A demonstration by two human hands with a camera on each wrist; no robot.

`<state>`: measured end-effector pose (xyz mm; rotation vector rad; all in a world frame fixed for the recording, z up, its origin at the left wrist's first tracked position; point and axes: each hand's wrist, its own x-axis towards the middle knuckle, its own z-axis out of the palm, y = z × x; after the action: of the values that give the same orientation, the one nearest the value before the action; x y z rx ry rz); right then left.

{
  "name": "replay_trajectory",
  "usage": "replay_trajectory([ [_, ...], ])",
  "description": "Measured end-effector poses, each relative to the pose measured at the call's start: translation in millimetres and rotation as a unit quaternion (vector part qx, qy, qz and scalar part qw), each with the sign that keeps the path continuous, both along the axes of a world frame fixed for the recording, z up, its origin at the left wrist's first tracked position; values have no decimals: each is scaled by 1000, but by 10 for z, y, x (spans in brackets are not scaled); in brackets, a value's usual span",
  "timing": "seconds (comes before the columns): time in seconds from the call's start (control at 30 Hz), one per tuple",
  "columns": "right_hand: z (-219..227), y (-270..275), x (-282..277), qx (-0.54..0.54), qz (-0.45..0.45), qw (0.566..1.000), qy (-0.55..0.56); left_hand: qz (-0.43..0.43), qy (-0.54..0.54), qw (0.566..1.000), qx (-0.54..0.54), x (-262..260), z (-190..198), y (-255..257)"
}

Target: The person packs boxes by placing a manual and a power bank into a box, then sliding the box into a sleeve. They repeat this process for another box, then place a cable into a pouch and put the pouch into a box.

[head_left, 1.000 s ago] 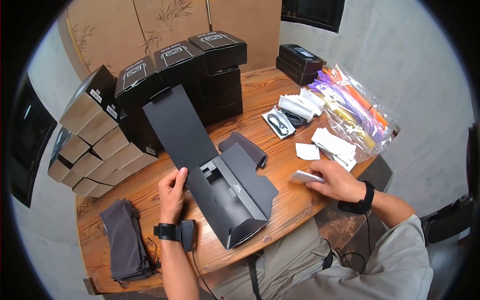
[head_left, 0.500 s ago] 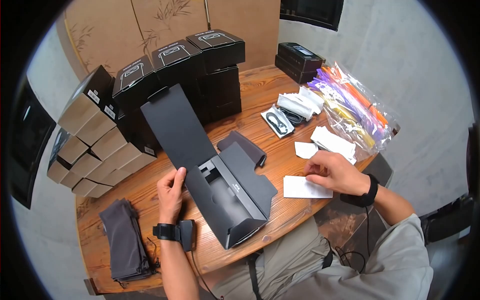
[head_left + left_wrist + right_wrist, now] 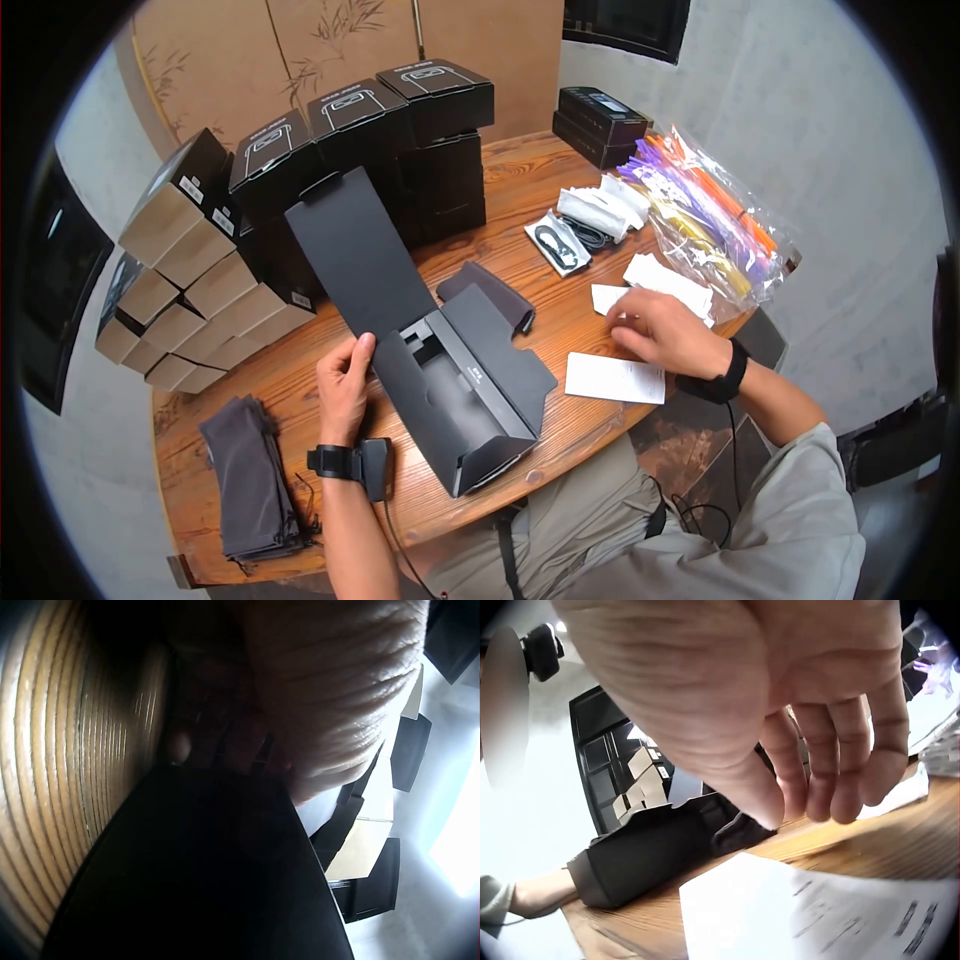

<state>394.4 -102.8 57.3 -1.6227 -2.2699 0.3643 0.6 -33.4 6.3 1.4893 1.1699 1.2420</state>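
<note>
Near the desk's front edge (image 3: pixel 585 435), the left hand (image 3: pixel 342 393) grips a box (image 3: pixel 415 420). Fingers loosely bent, the right hand (image 3: pixel 670 335) hangs empty beside paper (image 3: pixel 610 379).

a packing area: stacked boxes (image 3: pixel 358 112) and pouches (image 3: pixel 240 480) on a wooden table (image 3: pixel 575 430).

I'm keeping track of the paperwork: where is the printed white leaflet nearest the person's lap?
In the head view, the leaflet lies right of centre on the wooden table, right of the open black box and just below the right hand.
</note>
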Motion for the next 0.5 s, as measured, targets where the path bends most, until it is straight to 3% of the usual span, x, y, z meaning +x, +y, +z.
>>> replay_trajectory([
  [0.03,8,17,-25,97,5,995,-2,-1,-3,1000,-2,3,10,-6],
  [0.13,-127,113,7,180,17,983,-29,4,4,1000,7,-1,-9,9],
  [0.23,-121,144,-16,74,-10,996,-58,-6,10,1000,15,-58,-43,38],
  [0.5,-184,239,-26,91,-6,992,-91,0,-3,1000,6,-1,-6,10],
])
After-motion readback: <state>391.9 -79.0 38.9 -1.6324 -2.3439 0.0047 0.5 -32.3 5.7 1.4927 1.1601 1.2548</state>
